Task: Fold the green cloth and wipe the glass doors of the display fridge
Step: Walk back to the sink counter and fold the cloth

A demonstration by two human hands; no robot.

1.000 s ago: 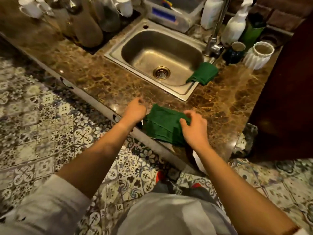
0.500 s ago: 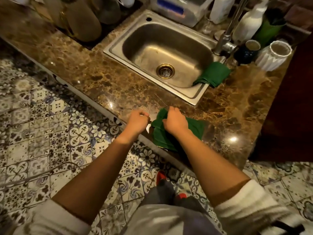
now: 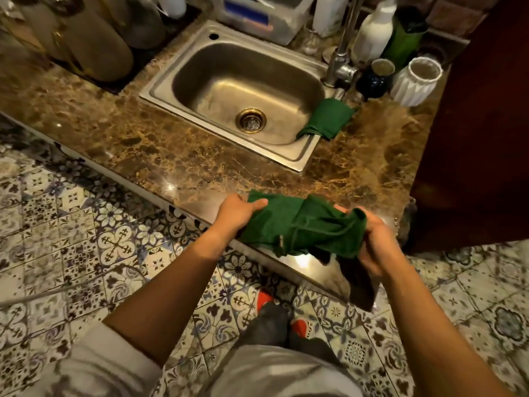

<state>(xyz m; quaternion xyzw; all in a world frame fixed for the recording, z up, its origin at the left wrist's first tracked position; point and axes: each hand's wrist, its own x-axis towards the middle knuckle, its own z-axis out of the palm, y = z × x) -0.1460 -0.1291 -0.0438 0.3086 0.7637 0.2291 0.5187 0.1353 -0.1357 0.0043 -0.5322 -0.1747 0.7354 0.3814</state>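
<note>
We see a soft, rumpled green cloth (image 3: 303, 224), terry-like, bunched w/ loose folds, at centre-right of the frame over the front edge of the glossy brown marble counter (image 3: 160, 156). It spans btwn both hands. Left hand (image 3: 239, 212) grips its left end, thumb on top, fingers curled under. Right hand (image 3: 375, 245) clutches the crumpled right end. Upper centre: a brushed steel sink (image 3: 229, 78) w/ a second folded green cloth (image 3: 329, 117) on its rim.

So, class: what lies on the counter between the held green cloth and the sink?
In the head view, only bare marble counter separates the held green cloth from the sink.
</note>
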